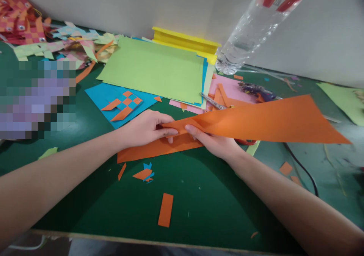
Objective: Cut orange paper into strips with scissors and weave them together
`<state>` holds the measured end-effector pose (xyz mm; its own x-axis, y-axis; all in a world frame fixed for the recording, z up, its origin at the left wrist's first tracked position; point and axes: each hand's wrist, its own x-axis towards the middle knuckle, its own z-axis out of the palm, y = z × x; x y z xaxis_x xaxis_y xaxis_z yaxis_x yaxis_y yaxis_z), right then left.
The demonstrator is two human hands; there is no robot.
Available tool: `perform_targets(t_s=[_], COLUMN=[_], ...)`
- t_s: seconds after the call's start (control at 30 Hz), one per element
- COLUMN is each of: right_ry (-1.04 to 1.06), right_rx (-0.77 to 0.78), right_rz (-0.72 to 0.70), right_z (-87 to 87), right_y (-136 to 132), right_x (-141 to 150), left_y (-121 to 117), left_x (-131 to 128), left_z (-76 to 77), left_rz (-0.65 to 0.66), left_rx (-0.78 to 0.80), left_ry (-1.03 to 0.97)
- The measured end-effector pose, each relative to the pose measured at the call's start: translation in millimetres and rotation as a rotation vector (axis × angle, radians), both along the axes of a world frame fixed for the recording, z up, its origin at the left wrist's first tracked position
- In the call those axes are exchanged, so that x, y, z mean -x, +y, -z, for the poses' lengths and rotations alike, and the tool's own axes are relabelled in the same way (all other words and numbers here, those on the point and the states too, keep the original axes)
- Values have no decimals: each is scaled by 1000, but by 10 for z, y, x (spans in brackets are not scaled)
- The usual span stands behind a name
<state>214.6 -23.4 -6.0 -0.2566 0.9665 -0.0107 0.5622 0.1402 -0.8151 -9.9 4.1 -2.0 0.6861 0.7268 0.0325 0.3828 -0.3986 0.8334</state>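
Both hands grip a long sheet of orange paper (270, 119) above the green table. My left hand (148, 127) pinches its left end, where the sheet is doubled over into a narrow folded part. My right hand (216, 140) has its thumb pressed on the fold just beside the left fingers, the other fingers hidden beneath. To the right the paper flares out wide and flat. Under my left hand lies another orange paper edge (133, 154); whether it joins the held sheet I cannot tell. Behind my left hand, a woven blue and orange paper fish (126, 104) rests on blue paper (96, 95).
A stack of green paper (156, 66) lies at the back, near a yellow strip (184, 40) and a clear bottle (247, 32). Scissors (213, 101) are partly behind the orange sheet. Woven fish (22, 17) and paper scraps (71, 44) pile at back left. An orange rectangle (165, 209) lies in front.
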Motion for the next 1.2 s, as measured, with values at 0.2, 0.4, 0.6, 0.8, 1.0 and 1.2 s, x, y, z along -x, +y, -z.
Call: perform_targets(t_s=[0.2,0.4,0.6,0.8,1.0,1.2], right_ry=[1,-1,-29,-26,42,154], right_rx=[9,-17,-59,-52,-32,-24], right_rz=[-37,-57,8,-57,-46,-38], right_z=[-25,-4,60,49,40,-6], right_y=[1,6,21,29,19,7], right_x=[-7,-7,-32,-27,-7,32], left_y=[1,5,-5,4,10,-2], left_x=[0,-3,6,16,9,15], left_z=[0,-1,-39,-38,-42,-55], left_rz=[7,17,-8,16,58,9], left_rx=[-43,-63,-5,21,-27,45], left_ry=[31,40,17,1,-9,50])
